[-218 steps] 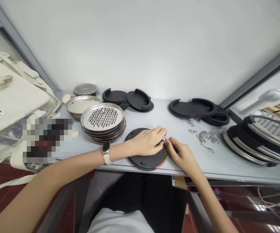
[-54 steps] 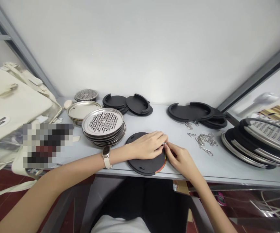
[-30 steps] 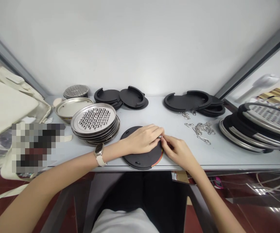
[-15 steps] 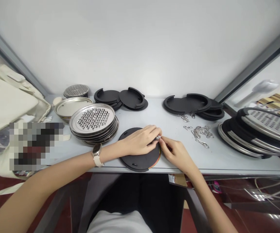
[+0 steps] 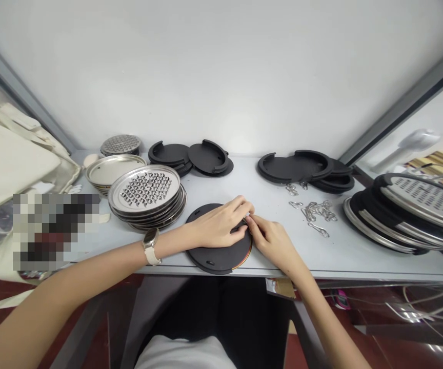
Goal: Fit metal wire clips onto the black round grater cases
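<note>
A round black disc [image 5: 221,259] with a red and yellow rim on its right side lies flat near the table's front edge. Across its upper part rests my left hand [image 5: 223,223], fingers bent at the disc's right edge. My right hand [image 5: 269,236] meets it there, thumb and forefinger pinched on a small metal piece that the fingers mostly hide. Loose metal clips [image 5: 319,210] lie to the right of my hands. On the left stands a stack of round metal graters [image 5: 146,192].
Black round holders [image 5: 169,154] lie at the back left, and more holders [image 5: 294,166] at the back right. A stack of graters in black holders [image 5: 409,215] stands at the right. Metal discs [image 5: 116,169] sit at the left, near a cream bag [image 5: 9,154].
The view has shifted slightly. Both hands stay together at the disc's right edge, with the right fingers a little closer to the left ones.
</note>
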Action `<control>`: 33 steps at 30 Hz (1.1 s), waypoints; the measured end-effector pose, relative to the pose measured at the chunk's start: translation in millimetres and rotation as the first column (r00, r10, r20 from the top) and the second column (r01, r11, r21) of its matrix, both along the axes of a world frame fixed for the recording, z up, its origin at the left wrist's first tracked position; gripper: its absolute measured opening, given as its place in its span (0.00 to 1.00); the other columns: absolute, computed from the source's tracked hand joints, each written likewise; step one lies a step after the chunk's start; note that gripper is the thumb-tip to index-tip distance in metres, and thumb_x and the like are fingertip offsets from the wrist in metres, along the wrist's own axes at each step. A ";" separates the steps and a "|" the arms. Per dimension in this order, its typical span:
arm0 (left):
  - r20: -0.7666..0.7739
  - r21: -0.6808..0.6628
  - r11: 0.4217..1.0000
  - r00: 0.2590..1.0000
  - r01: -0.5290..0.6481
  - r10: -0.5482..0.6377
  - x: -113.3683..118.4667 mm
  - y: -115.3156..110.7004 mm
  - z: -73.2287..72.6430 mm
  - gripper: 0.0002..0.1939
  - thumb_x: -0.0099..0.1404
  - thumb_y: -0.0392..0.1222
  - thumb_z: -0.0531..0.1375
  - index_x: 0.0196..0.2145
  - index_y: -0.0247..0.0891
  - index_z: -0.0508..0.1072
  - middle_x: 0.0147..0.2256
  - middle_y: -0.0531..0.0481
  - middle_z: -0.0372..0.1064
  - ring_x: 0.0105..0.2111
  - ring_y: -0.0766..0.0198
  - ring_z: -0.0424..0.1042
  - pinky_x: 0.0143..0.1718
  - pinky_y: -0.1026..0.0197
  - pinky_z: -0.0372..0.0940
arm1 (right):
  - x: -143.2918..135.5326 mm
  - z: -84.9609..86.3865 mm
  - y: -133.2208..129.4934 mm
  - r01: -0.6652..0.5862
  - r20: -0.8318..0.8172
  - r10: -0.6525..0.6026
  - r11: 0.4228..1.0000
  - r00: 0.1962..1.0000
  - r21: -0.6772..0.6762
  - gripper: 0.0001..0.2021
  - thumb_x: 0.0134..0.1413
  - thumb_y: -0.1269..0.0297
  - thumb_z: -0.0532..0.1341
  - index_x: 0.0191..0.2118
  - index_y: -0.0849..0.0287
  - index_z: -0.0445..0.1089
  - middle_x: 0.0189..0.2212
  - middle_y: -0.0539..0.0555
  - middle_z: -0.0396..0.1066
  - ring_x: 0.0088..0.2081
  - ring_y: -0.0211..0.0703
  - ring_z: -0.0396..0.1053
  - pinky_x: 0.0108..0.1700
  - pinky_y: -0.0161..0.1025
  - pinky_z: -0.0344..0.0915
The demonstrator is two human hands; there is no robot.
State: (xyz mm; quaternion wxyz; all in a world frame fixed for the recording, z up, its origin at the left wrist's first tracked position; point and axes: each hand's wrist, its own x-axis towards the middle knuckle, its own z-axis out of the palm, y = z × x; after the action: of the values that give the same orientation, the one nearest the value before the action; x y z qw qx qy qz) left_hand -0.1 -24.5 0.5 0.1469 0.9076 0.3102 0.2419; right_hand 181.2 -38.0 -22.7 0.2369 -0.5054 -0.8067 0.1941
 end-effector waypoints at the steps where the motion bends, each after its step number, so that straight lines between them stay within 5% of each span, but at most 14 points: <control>1: 0.004 -0.008 1.000 1.000 0.002 -0.002 0.2 -0.2 0.4 0.13 0.62 0.33 0.53 0.45 0.37 0.59 0.42 0.44 0.59 0.39 0.59 0.65 0.40 0.58 0.66 | 1.6 0.9 0.0 -0.022 -0.004 0.022 1.000 1.000 -0.009 0.17 0.65 0.60 0.46 0.27 0.56 0.63 0.19 0.49 0.66 0.19 0.38 0.61 0.27 0.34 0.52; 15: 0.109 -0.111 0.991 0.992 0.079 -0.067 0.7 -0.1 3.6 0.13 0.61 0.30 0.53 0.43 0.39 0.59 0.39 0.47 0.65 0.38 0.61 0.67 0.39 0.59 0.65 | 9.8 0.4 -2.8 -0.101 -0.089 0.098 0.994 0.991 -0.036 0.17 0.65 0.58 0.46 0.25 0.57 0.59 0.17 0.45 0.56 0.20 0.34 0.52 0.25 0.33 0.51; 25: 0.103 -0.074 0.997 0.994 0.033 -0.026 -3.8 5.9 -2.2 0.15 0.63 0.31 0.54 0.47 0.38 0.57 0.38 0.47 0.67 0.38 0.61 0.69 0.40 0.58 0.65 | 17.7 -2.5 -2.4 -0.072 -0.267 0.019 0.979 0.964 -0.190 0.20 0.64 0.52 0.46 0.23 0.56 0.48 0.20 0.45 0.45 0.23 0.34 0.47 0.26 0.33 0.49; 33: 0.010 0.058 0.998 1.000 0.004 -0.004 -7.0 1.3 3.2 0.11 0.65 0.34 0.52 0.45 0.36 0.58 0.44 0.43 0.62 0.40 0.59 0.69 0.40 0.58 0.66 | 14.5 -3.3 -4.3 -0.010 -0.281 -0.050 0.978 0.958 -0.209 0.19 0.64 0.51 0.45 0.25 0.56 0.51 0.21 0.45 0.49 0.24 0.36 0.50 0.28 0.34 0.51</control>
State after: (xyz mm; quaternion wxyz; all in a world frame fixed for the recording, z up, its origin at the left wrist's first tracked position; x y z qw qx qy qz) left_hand -7.2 -23.2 3.7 0.1225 0.9109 0.3005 0.2548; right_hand 195.7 -42.3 -26.0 0.2985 -0.5024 -0.7342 0.3456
